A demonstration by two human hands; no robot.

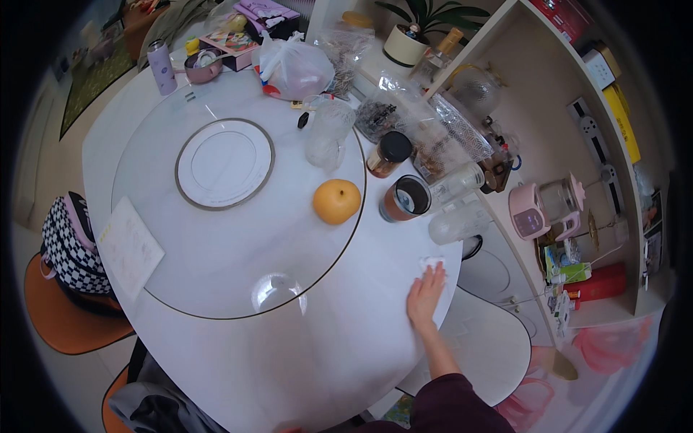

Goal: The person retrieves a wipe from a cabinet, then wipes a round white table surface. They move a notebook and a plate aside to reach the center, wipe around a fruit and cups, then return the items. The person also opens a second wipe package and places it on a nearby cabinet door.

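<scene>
My right hand lies flat near the right edge of the white table, its fingertips pressing a crumpled white tissue to the surface. Only a sliver of what seems to be my left hand shows at the bottom edge. Beyond the tissue, a clear textured glass lies on its side, beside a glass cup with dark contents and a black-lidded jar. A round yellow-brown pear sits on the glass turntable, near a textured glass pitcher.
A white sheet overlaps the turntable's left rim. Plastic bags, a purple bottle and a pink pot stand at the far side. Shelves with a pink electric kettle stand right. A chair is beside my forearm.
</scene>
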